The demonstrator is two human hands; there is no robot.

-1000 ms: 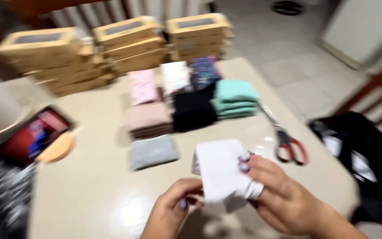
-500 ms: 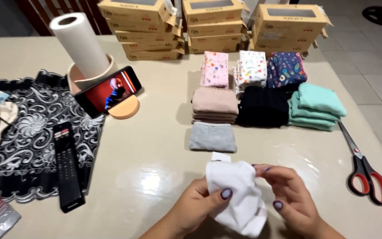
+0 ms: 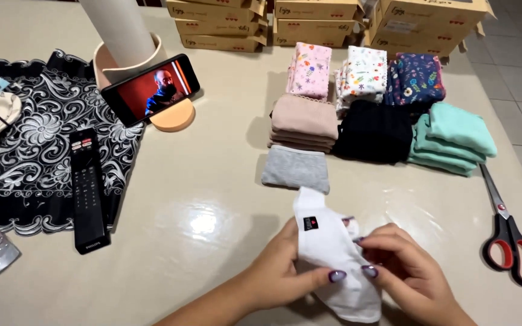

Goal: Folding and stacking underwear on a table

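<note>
Head view: black label [image 3: 310,223] on white garment [image 3: 333,259]

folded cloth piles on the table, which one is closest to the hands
The single grey folded piece. It lies alone at the front of the group, just beyond the white cloth held in both hands; the beige, black and mint stacks and the floral ones sit farther back.

Glossy beige table [image 3: 200,241], bearing: black-and-white patterned runner [image 3: 37,145] at left; black remote control [image 3: 87,188] partly on the runner; phone [image 3: 150,89] propped on a round peach stand [image 3: 173,118]. Centre-right: folded cloth in stacks, namely grey [image 3: 295,168], tan [image 3: 304,122], black [image 3: 374,131], mint [image 3: 454,136] and three floral [image 3: 364,75]. Far edge: stacked cardboard boxes [image 3: 315,21]; right edge: red-handled scissors [image 3: 509,232].
</note>
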